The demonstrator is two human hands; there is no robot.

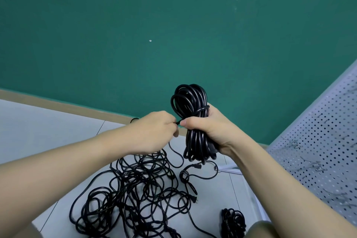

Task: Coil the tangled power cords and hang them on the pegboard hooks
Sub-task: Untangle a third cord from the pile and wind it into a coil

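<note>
My right hand (pixel 207 127) grips a coiled bundle of black power cord (pixel 190 100) upright in front of the green wall, with one turn of cord wrapped round its middle. My left hand (pixel 154 131) pinches the free end of that cord just left of the bundle, pulled taut. Below on the floor lies a tangled heap of black cords (pixel 135 189) with plugs showing. A second small coiled bundle (pixel 232 222) lies on the floor at the lower right. The white pegboard (pixel 324 141) with metal hooks (pixel 293 144) stands at the right.
A green wall (pixel 154 25) fills the background, with a beige skirting strip (pixel 58 105) at its foot. The floor is of pale tiles (pixel 38 131). A white frame leg (pixel 229 170) of the pegboard stand reaches onto the floor by the cords.
</note>
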